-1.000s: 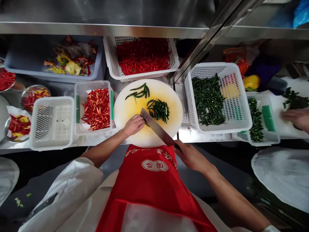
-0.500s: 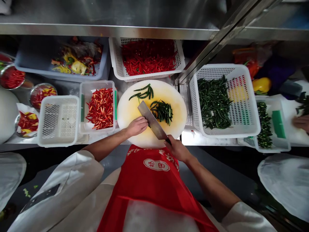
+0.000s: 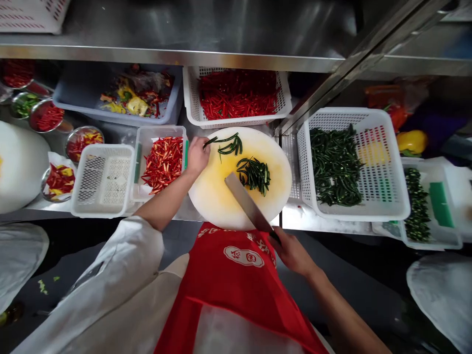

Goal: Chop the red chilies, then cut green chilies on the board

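Observation:
A round white cutting board lies in front of me. On its far side is a small bunch of whole green chillies; a pile of cut green chillies sits to the right of centre. My left hand is at the board's far left edge, its fingers closed on the stem end of one whole chilli. My right hand grips the handle of a cleaver, whose blade rests flat and diagonal on the board beside the cut pile.
Left of the board stand a tub of cut red chillies and an empty white basket. Behind is a basket of whole red chillies; to the right a basket of green chillies and a tub of chopped green ones. A steel shelf overhangs.
My left hand left the spot beside the blade and reached to the far left of the board, taking hold of a whole chilli. The cleaver drew back toward me.

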`<state>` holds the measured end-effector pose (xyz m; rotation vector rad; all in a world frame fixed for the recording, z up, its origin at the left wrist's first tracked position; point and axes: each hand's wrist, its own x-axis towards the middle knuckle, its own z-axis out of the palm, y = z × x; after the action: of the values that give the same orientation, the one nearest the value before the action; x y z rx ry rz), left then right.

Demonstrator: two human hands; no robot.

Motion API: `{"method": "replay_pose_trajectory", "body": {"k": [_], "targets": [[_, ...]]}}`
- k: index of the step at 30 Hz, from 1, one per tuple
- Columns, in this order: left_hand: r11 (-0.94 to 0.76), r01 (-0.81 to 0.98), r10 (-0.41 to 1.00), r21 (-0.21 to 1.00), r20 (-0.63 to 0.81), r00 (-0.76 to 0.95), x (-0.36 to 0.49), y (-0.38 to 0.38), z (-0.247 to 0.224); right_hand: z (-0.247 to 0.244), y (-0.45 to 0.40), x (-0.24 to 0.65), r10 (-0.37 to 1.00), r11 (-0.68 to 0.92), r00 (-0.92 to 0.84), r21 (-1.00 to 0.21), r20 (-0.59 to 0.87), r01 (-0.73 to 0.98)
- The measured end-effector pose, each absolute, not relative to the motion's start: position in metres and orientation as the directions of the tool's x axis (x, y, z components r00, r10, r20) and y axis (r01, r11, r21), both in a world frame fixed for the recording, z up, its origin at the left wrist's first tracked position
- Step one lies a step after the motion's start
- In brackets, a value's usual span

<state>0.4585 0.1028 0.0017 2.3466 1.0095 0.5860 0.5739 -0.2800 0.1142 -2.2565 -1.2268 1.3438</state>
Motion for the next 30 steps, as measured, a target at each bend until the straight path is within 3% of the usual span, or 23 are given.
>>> {"method": "replay_pose_trajectory", "body": {"k": [2,5,7,17,22,27,30], "targets": [[-0.726,0.323,0.575,0.608,0.277,0.77,0.446,0.076,0.003,0.111,-0.279,0.579,0.731,-0.67,0.3,-0.56,-0.613,0.487],[-0.827,-0.004,0.18,0.562,0.272,0.945,0.432,0.033,-0.003,0.115,-0.273,0.583,0.704,-0.703,0.354,-0.533,-0.616,0.472],[-0.829,-0.061,0.092,0.555,0.244,0.965,0.428,0.013,-0.009,0.121,-0.268,0.584,0.721,-0.68,0.317,-0.538,-0.617,0.499],[-0.821,-0.094,0.074,0.564,0.268,0.961,0.433,0.007,-0.023,0.166,-0.263,0.587,0.682,-0.679,0.187,-0.518,-0.707,0.52],[-0.814,-0.09,0.061,0.575,0.239,0.969,0.434,0.003,-0.025,0.125,-0.244,0.57,0.687,-0.688,0.257,-0.496,-0.679,0.53],[-0.777,-0.114,-0.001,0.619,0.18,0.984,0.44,0.012,-0.013,0.096,-0.243,0.573,0.734,-0.668,0.315,-0.554,-0.602,0.497],[-0.769,0.034,0.184,0.639,0.17,0.968,0.461,0.034,-0.002,0.111,-0.266,0.582,0.746,-0.663,0.344,-0.586,-0.57,0.467]]}}
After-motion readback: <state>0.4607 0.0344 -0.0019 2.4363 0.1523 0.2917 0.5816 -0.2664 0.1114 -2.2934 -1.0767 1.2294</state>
